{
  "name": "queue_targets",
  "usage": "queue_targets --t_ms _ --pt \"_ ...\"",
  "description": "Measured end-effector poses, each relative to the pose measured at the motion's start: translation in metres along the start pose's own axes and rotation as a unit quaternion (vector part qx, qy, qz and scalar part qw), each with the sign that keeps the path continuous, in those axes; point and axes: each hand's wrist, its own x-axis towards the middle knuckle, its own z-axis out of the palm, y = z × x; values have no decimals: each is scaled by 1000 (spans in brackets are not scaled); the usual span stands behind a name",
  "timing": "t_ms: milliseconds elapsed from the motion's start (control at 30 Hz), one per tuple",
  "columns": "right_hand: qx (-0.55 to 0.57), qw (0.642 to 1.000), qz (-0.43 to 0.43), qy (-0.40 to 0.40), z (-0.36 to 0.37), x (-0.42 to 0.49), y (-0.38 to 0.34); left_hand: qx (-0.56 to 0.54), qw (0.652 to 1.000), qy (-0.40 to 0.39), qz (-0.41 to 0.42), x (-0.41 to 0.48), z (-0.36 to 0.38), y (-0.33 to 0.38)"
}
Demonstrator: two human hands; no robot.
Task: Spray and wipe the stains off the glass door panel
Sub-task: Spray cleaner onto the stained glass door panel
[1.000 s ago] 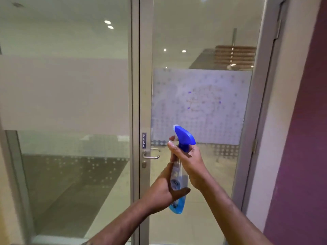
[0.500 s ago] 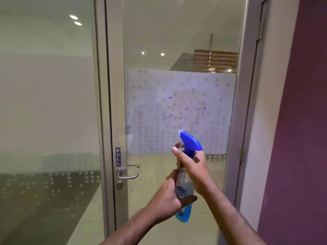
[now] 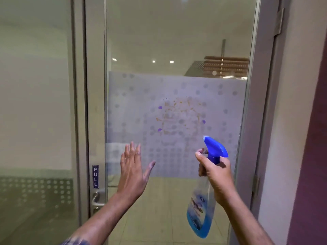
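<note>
A glass door panel [image 3: 177, 41] fills the middle of the view, with a frosted dotted band across it. On that band sits a patch of orange-brown and purple stains [image 3: 178, 117]. My right hand [image 3: 215, 171] grips the neck of a clear spray bottle [image 3: 200, 214] with blue liquid and a blue trigger head, a finger on the trigger and the nozzle pointing up-left just below the stains. My left hand [image 3: 132, 172] is open and raised flat, fingers up, in front of the lower left of the frosted band. No cloth is in view.
The door's grey frame [image 3: 94, 103] carries a "PULL" label [image 3: 95, 176] and a metal lever handle [image 3: 97, 198] at lower left. A fixed glass panel [image 3: 35, 103] stands to the left. A purple wall [image 3: 316, 156] and the hinge-side jamb stand at the right.
My left hand let go of the bottle's base and rose open toward the glass. The right hand moved right with the bottle. The view came closer to the door.
</note>
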Motion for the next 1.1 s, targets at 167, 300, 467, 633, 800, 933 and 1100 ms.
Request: queue_targets --t_ms 167,300,467,633,800,933,1100 --pt "15 999 20 32 -17 39 20 78 994 72 29 48 24 -9" --pt "8 999 20 48 -18 61 35 107 990 88 29 82 40 -29" --pt "-2 995 19 97 -13 81 48 110 989 90 30 115 61 -64" --pt "-11 991 13 136 -4 97 59 105 988 93 56 151 77 -84" --pt "-11 989 7 144 -4 117 69 98 988 98 70 176 94 -90" --pt "-12 990 7 143 -14 138 75 85 988 119 55 184 104 -96" --pt "1 987 -1 161 -36 162 76 83 987 131 48 191 114 -102"
